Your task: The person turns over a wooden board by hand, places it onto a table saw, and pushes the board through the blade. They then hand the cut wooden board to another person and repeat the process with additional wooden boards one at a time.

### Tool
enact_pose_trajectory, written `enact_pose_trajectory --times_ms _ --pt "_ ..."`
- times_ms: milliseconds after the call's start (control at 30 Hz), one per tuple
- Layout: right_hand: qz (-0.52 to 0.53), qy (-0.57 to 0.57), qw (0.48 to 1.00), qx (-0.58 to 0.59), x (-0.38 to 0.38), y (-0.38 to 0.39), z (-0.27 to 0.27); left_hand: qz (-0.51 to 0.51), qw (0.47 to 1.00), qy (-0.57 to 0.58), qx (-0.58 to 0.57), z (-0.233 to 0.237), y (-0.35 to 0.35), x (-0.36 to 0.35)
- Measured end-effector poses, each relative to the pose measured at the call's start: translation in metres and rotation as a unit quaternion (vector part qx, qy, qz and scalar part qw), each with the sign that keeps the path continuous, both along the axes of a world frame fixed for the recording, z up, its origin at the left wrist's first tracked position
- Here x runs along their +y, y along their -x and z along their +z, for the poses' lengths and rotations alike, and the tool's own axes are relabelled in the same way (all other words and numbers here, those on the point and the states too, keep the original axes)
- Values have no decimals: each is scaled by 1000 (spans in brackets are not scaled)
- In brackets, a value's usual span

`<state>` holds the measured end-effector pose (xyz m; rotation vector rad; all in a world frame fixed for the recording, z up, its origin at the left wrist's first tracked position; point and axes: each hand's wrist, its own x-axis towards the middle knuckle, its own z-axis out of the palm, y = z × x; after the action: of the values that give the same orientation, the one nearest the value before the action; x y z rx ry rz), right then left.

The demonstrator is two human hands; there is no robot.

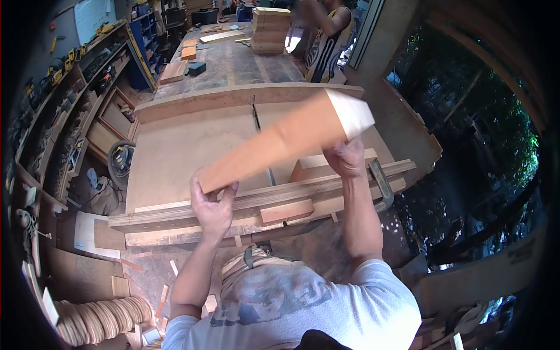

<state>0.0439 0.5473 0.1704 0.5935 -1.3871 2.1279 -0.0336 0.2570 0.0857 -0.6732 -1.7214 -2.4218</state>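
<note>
Wooden board [280, 143] held tilted in air above saw sled [175, 146], pale cut end highest, over sled's far right. Left hand [213, 207] at low end above sled's near fence, fingers and thumb pinching board's end. Right hand [345, 158] beneath high end, fingers curled tight against underside. Stacked boards [270, 32] well beyond sled.

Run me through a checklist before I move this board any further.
1. Left hand grips the lower end of the board: ok.
2. Right hand grips its upper end: ok.
3. Board held tilted, clear above the sled: ok.
4. Sled bed free: a wood block lies by the near fence: not ok.
5. Blade up in the slot: cannot tell.
6. Other person stands apart at the far bench: ok.
</note>
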Motion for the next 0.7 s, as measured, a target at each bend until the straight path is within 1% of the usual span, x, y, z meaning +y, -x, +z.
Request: enact_pose_trajectory --times_ms 67,100,133,200,233,300,333,400,467,500,533,567,633,667,700 --pt "79 76 992 -69 -27 -8 -1 25 985 -26 166 -16 11 -26" --pt "97 8 995 -39 -26 -5 -6 39 968 -40 245 -21 14 -37" --pt "175 32 984 -23 -24 5 -13 81 934 77 340 0 10 -55" --pt "232 79 966 -81 -29 6 -23 125 905 129 387 -6 2 -77" --pt "209 99 961 -150 -43 -1 -7 144 887 157 411 -10 0 -87" --pt "164 142 950 -222 -56 -7 -13 169 878 162 418 -23 -3 -98" --pt "145 163 951 -220 -59 -4 -20 180 874 162 422 -25 -4 -101" --pt "54 126 967 -214 -68 -1 -24 197 867 171 424 -28 -4 -108" --pt "56 81 981 -169 -77 0 -30 210 865 170 424 -32 -2 -112" --pt "80 61 983 -155 -74 3 -35 213 863 168 426 -34 1 -113" --pt "104 42 984 -141 -72 6 -40 202 879 154 403 -35 3 -116" --pt "155 24 978 -137 -62 16 -54 193 889 159 384 -34 6 -121" --pt "156 -42 981 -106 -69 25 -67 177 905 168 348 -28 13 -134" --pt "105 -87 987 -82 -79 21 -77 164 908 188 337 -24 15 -146" --pt "102 -72 988 -93 -88 19 -84 152 910 205 326 -18 18 -159"
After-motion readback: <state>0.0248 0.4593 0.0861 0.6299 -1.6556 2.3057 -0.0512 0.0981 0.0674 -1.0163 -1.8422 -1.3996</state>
